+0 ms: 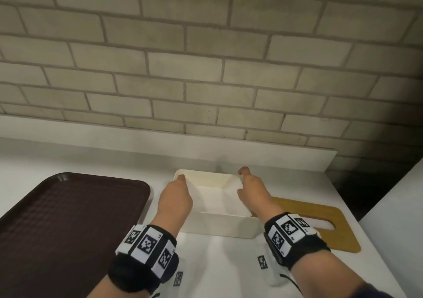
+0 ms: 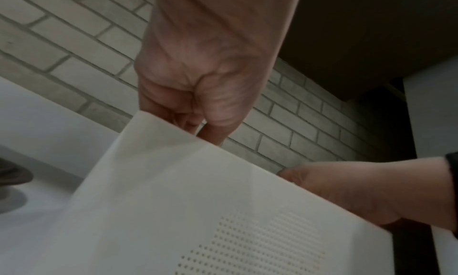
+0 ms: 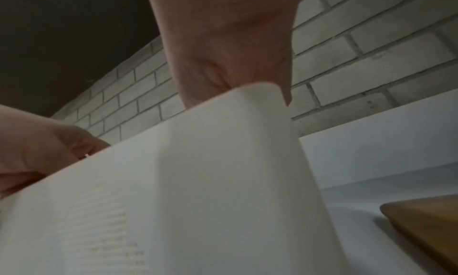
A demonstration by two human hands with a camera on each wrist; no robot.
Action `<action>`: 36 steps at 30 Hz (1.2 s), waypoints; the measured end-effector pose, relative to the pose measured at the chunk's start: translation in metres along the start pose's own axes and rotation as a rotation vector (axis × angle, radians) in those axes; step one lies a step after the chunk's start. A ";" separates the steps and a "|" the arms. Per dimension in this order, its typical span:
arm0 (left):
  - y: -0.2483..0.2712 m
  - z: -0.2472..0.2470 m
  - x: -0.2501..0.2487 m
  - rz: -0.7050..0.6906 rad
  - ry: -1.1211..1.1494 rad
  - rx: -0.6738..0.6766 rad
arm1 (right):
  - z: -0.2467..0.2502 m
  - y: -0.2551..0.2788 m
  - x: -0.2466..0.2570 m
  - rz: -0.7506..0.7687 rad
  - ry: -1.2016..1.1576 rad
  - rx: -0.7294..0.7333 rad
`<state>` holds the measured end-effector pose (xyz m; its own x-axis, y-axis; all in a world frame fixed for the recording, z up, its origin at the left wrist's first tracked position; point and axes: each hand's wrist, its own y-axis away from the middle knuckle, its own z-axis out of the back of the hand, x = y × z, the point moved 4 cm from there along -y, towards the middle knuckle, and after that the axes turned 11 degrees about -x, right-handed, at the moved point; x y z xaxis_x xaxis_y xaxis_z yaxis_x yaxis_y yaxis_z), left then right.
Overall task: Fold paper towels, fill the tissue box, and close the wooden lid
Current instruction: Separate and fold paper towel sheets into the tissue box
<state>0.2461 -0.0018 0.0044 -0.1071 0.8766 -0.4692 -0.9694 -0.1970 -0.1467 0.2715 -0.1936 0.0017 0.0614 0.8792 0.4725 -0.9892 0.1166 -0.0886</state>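
A white surface point(image 1: 229, 263) runs along a wall of pale grey bricks point(image 1: 206, 69), with a low white ledge point(image 1: 137, 135) at the wall's foot. On it, at the left, lies a dark brown textured plastic tray point(image 1: 68, 217); at the middle stands an open white rectangular tissue box point(image 1: 219, 226); just right of the box lies a flat wooden lid with an oval slot point(image 1: 325, 229), partly covered by the right forearm.

Both hands reach down into the box with a white folded paper towel point(image 1: 217, 197). The left hand point(image 1: 176, 199) pinches the towel's left end between curled fingers, and the right hand point(image 1: 254, 192) pinches its right end likewise.

From the head view the fingertips are hidden inside the box, and the towel blends with the white interior, so its edges are hard to trace. The wrist views show the grips from below: the left wrist view shows the left hand point(image 2: 198, 79) closed on the towel's point(image 2: 173, 191) upper edge, a dotted embossing on the sheet, and the right hand point(image 2: 371, 191) at the far end. The right wrist view shows the right hand point(image 3: 230, 53) behind the towel's point(image 3: 198, 171) curled corner, a corner of the lid point(image 3: 426, 224), and the left hand point(image 3: 37, 146); both are blurred.
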 end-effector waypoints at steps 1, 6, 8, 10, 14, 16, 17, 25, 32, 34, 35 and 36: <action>-0.001 -0.002 -0.001 -0.026 -0.062 0.014 | -0.002 0.000 0.001 0.013 0.052 0.010; -0.001 -0.003 -0.016 -0.202 -0.323 -0.043 | 0.002 0.010 0.016 0.125 0.380 -0.020; -0.006 -0.005 -0.027 -0.339 -0.377 -0.121 | 0.005 0.013 0.031 0.227 0.372 -0.075; -0.012 -0.016 -0.034 -0.426 -0.357 -0.040 | -0.004 0.014 0.042 0.291 0.243 0.026; -0.016 -0.042 -0.028 -0.303 -0.304 0.288 | -0.032 0.012 0.035 0.226 0.191 0.278; -0.020 -0.046 -0.020 -0.254 -0.282 0.319 | -0.036 0.007 0.026 0.214 0.240 0.304; -0.022 -0.047 -0.016 -0.249 -0.294 0.325 | -0.036 0.004 0.022 0.199 0.271 0.321; -0.008 -0.011 -0.010 -0.175 -0.117 0.128 | 0.011 0.038 0.033 0.320 0.313 0.072; 0.086 0.043 0.018 -0.056 0.375 -0.161 | -0.030 0.157 0.045 0.852 0.299 0.519; 0.105 0.044 0.029 -0.024 0.370 -0.122 | -0.045 0.170 0.043 0.944 0.324 0.565; 0.112 0.042 0.034 -0.009 0.365 -0.105 | -0.048 0.172 0.044 0.965 0.306 0.553; 0.117 0.040 0.039 0.005 0.360 -0.093 | -0.050 0.174 0.047 0.980 0.299 0.536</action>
<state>0.1197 0.0272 0.0041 -0.0106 0.6681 -0.7440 -0.9430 -0.2542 -0.2149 0.1092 -0.1092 -0.0356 -0.8055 0.5663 0.1746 -0.5546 -0.8242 0.1150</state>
